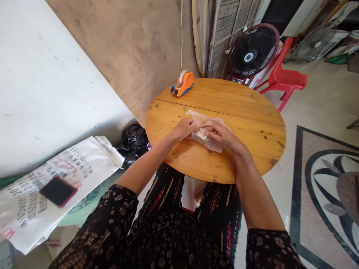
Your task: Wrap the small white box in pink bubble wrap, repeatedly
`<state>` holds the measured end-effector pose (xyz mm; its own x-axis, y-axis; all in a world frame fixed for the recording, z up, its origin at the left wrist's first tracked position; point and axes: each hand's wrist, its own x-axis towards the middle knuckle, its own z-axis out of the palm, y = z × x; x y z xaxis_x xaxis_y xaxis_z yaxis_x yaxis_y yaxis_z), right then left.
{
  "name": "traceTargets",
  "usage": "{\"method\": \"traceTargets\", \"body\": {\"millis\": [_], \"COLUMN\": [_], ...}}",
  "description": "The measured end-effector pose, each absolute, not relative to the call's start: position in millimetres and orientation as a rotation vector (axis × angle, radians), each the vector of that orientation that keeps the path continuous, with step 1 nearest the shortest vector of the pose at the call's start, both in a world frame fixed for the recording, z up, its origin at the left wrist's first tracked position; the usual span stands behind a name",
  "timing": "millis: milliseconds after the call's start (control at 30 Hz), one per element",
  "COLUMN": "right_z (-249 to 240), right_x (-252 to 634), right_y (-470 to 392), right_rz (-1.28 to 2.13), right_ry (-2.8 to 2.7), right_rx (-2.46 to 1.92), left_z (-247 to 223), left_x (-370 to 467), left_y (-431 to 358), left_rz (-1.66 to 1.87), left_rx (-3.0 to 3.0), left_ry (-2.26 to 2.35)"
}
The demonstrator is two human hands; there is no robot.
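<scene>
A sheet of clear bubble wrap point(213, 145) lies on the round wooden table point(252, 123), folded around a small pale item point(201, 133) whose kind I cannot make out. My left hand point(185, 128) is closed on the wrap's left end, fingertips pinched together. From the right, my right hand point(220, 133) bends over the wrap with curled fingers gripping its upper fold, close to my left fingertips. Part of the wrap spreads out behind and below both hands.
An orange tape dispenser point(185, 84) stands at the table's far left edge. A dark red fan point(249, 56) and red plastic chair point(288, 76) are behind it. On the left, a phone point(58, 191) rests on a white printed sack point(95, 157), near a black plastic bag point(133, 142).
</scene>
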<state>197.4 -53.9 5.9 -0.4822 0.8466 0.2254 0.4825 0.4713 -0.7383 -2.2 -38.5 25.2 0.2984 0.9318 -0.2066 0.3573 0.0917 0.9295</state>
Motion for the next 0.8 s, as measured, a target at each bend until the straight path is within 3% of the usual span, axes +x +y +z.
{"method": "traceTargets", "body": {"millis": [300,800], "right_z": [-5.2,7.7], "right_x": [197.7,193.6], "right_y": [-40.2,-42.9], "right_rz": [0.648,0.775], "right_ry": [-2.392,-2.422], "right_rx": [-0.971,-1.042], "left_z": [14.0,30.3], "left_x": [-8.6,-2.0], "left_y": [-30.0,-30.9], "left_rz": [0.735,0.769], "left_rx": [1.216,1.338], "left_ry": [1.203,1.212]}}
